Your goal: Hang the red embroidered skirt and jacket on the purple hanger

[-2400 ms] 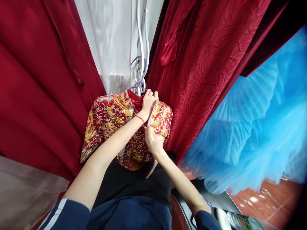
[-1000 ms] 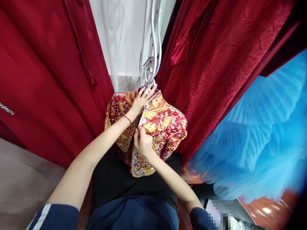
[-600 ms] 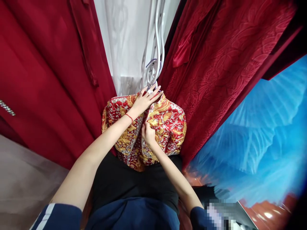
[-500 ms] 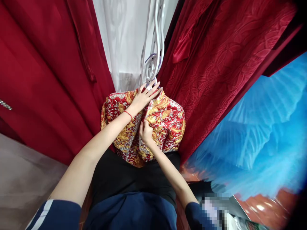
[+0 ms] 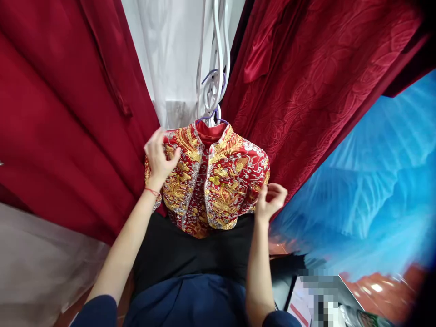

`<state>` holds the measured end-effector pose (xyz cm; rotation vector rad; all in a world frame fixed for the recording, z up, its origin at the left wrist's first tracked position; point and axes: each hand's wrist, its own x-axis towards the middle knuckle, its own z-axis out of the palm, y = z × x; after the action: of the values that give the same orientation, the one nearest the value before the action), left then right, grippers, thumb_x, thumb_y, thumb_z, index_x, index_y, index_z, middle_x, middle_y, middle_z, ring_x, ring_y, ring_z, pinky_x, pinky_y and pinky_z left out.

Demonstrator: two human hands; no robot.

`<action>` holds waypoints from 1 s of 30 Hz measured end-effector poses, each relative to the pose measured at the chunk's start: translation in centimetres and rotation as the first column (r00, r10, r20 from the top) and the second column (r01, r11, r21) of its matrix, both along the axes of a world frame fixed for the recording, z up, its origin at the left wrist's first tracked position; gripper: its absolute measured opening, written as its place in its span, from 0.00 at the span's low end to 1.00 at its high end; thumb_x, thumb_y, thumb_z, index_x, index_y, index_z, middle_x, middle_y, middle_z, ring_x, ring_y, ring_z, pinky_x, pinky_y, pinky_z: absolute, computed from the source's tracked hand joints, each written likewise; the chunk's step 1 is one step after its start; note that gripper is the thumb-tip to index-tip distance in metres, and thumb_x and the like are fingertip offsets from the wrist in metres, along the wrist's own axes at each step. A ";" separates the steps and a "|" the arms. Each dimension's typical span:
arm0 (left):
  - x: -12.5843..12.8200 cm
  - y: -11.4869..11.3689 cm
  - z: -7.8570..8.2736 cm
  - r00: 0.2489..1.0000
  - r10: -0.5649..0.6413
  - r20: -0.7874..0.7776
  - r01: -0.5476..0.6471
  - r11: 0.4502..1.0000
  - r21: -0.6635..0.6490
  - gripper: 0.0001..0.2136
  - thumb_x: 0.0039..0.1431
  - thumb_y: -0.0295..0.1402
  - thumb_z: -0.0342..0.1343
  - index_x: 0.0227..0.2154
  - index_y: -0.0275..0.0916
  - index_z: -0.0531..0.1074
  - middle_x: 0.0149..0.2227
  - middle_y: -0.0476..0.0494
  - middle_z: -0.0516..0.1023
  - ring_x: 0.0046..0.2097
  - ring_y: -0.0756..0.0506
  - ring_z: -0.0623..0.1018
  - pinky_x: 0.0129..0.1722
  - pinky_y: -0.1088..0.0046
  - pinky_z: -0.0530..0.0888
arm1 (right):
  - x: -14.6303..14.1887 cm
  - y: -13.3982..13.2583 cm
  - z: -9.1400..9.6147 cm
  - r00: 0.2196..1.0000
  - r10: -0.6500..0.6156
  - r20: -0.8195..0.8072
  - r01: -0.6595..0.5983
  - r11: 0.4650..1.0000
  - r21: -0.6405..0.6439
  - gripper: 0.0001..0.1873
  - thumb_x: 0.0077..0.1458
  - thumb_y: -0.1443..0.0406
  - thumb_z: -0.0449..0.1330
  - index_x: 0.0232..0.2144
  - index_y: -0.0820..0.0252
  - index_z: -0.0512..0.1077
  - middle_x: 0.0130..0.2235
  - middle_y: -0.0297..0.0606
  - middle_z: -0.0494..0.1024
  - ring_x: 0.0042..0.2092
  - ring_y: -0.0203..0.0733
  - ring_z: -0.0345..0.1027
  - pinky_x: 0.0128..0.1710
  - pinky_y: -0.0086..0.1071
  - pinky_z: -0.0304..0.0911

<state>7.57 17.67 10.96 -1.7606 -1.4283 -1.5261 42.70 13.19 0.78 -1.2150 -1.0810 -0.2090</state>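
Observation:
A red jacket [image 5: 225, 181], thickly embroidered in gold and silver, hangs from a purple hanger [image 5: 215, 114]. It has a stand collar, and its front edges lie apart down the middle. My left hand [image 5: 159, 156] is at the shoulder on the left, thumb spread away from the fingers, somewhat blurred. At the outer edge of the sleeve on the right is my right hand [image 5: 270, 202]. Its fingers are curved, with a gap to the thumb and no cloth visible between them. Whether it touches the sleeve I cannot tell.
A white scrolled metal stand [image 5: 218, 54] rises behind the jacket. Dark red garments hang at left [image 5: 68, 113] and right [image 5: 306, 91]. A pale blue layered tulle garment [image 5: 368, 190] fills the far right. White sheer fabric [image 5: 41, 263] lies lower left.
Both hands have moved apart from the middle of the jacket to its two sides. My left hand left the collar, my right hand left the front edge. Collar and front opening now show.

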 end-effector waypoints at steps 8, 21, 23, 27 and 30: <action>-8.3 4.0 -0.8 0.892 -0.251 0.376 0.364 0.892 -0.269 0.18 0.57 0.52 0.54 0.34 0.40 0.68 0.32 0.47 0.73 0.35 0.48 0.72 0.38 0.74 0.71 | 7.1 3.5 4.1 0.782 0.622 -0.050 -0.583 0.699 -0.415 0.29 0.48 0.49 0.67 0.46 0.60 0.71 0.44 0.43 0.78 0.44 0.46 0.72 0.46 0.39 0.67; -8.3 -1.7 1.1 0.937 -0.137 0.320 0.240 0.920 -0.309 0.21 0.61 0.52 0.51 0.25 0.39 0.70 0.25 0.48 0.72 0.30 0.46 0.71 0.32 0.72 0.68 | 5.0 2.7 3.9 0.936 0.009 0.351 0.129 0.921 -0.368 0.22 0.62 0.49 0.52 0.32 0.61 0.72 0.27 0.39 0.72 0.27 0.39 0.62 0.30 0.32 0.56; -8.0 -2.4 0.2 0.972 -0.037 0.231 0.115 0.935 -0.336 0.20 0.58 0.53 0.57 0.37 0.39 0.74 0.33 0.45 0.78 0.37 0.42 0.76 0.40 0.68 0.71 | 3.5 2.0 2.5 0.931 -0.107 0.350 0.218 0.930 -0.295 0.26 0.60 0.47 0.54 0.45 0.65 0.72 0.39 0.52 0.76 0.40 0.49 0.69 0.39 0.39 0.62; -4.6 -4.7 -5.5 0.974 0.111 0.197 -0.079 0.983 -0.165 0.42 0.47 0.50 0.68 0.61 0.35 0.60 0.62 0.27 0.65 0.64 0.33 0.65 0.64 0.55 0.61 | -1.1 0.0 -2.4 0.976 -0.217 -0.016 0.208 0.951 -0.230 0.33 0.58 0.46 0.56 0.55 0.67 0.66 0.57 0.61 0.66 0.61 0.61 0.57 0.58 0.53 0.55; -0.1 -7.0 -12.8 0.823 0.131 0.552 -0.013 0.977 -0.213 0.36 0.50 0.44 0.68 0.59 0.36 0.62 0.63 0.29 0.62 0.66 0.36 0.62 0.66 0.58 0.60 | -4.8 -0.7 -6.9 0.874 -0.031 -0.486 -0.228 0.855 -0.465 0.27 0.61 0.46 0.50 0.45 0.63 0.70 0.50 0.55 0.72 0.56 0.56 0.64 0.56 0.48 0.59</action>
<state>7.46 10.69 -1.80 -1.3787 -1.9631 -2.0310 37.91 12.48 -6.07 -1.5706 -0.7701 0.4829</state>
